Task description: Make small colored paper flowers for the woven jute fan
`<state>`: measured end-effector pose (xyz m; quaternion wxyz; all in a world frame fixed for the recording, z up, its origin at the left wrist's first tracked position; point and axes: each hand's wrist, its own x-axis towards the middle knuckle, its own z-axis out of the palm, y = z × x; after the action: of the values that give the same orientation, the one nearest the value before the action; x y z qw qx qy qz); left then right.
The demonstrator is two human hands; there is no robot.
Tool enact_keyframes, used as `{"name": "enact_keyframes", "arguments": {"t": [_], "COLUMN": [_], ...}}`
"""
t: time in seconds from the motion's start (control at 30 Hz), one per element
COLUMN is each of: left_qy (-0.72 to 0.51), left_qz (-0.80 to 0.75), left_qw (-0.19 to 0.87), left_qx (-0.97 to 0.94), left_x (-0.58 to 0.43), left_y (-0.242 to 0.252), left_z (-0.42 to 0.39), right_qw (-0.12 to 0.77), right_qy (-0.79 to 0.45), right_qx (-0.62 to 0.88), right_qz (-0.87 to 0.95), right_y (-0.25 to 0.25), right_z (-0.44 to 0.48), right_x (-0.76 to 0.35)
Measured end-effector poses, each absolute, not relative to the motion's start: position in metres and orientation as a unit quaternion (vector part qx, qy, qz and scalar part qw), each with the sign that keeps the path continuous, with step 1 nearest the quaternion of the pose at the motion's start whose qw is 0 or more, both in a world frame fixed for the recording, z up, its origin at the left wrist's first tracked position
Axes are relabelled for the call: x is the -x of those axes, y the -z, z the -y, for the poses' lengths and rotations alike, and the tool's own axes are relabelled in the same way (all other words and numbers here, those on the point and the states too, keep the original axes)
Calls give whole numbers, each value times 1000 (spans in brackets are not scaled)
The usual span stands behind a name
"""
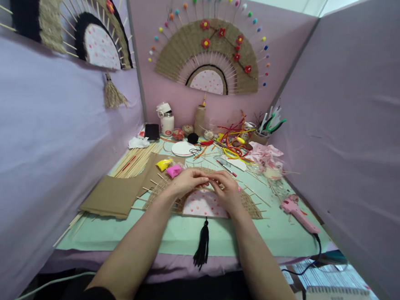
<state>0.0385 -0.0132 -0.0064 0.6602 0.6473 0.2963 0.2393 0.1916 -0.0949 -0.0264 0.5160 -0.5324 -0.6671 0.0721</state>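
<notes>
My left hand (190,181) and my right hand (225,187) meet above a handmade fan, fingertips pinched together. Whatever they hold between them is too small or hidden to make out. Below them lies the fan (252,207), woven from brown twine over thin sticks that poke out around its edge. Its white half-round centre (204,206) has pink dots. From the fan's lower edge a black tassel (202,246) hangs toward me. Close by my left hand are a pink clay packet (174,170) and a yellow clay packet (164,164).
Cardboard pieces (112,196) and thin sticks (138,157) lie to the left. On the right rests a pink glue gun (300,214) with its cord. Bright pipe cleaners (231,141), a pen (226,168) and a white bottle (166,122) are farther back. Finished fans (179,55) hang on the walls.
</notes>
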Motion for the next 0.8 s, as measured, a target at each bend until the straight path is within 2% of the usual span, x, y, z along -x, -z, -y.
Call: {"name": "enact_keyframes", "arguments": {"t": [0.17, 0.27, 0.37, 0.43, 0.5, 0.57, 0.63, 0.7, 0.8], "left_qy": [-185, -221, -329, -383, -407, -404, -371, -312, -220], "left_qz": [-312, -322, -340, -334, -325, -345, -398, -453, -470], "left_qw": [586, 577, 629, 673, 694, 677, 612, 498, 324], "left_qx": [-725, -717, -617, -537, -498, -509, -574, -670, -791], "left_x": [-32, -28, -21, -17, -15, -15, -15, -15, -10], "left_y": [2, 0, -6, -11, -16, -16, -13, -8, -3], "left_z": [13, 8, 0, -5, -7, -9, -10, -10, -8], "right_qw": [431, 452, 569, 614, 602, 554, 493, 451, 430], "right_qy": [26, 30, -67, -149, -199, -232, -246, -246, -248], "right_qx": [550, 585, 608, 590, 580, 587, 608, 629, 645], "right_qz": [715, 673, 550, 502, 512, 543, 572, 583, 581], "right_y": [26, 16, -3, -13, -16, -11, 1, 12, 24], "right_z": [96, 92, 81, 70, 61, 53, 49, 49, 50], "right_x": [-185, -184, -187, -189, -188, -184, -181, -179, -178]}}
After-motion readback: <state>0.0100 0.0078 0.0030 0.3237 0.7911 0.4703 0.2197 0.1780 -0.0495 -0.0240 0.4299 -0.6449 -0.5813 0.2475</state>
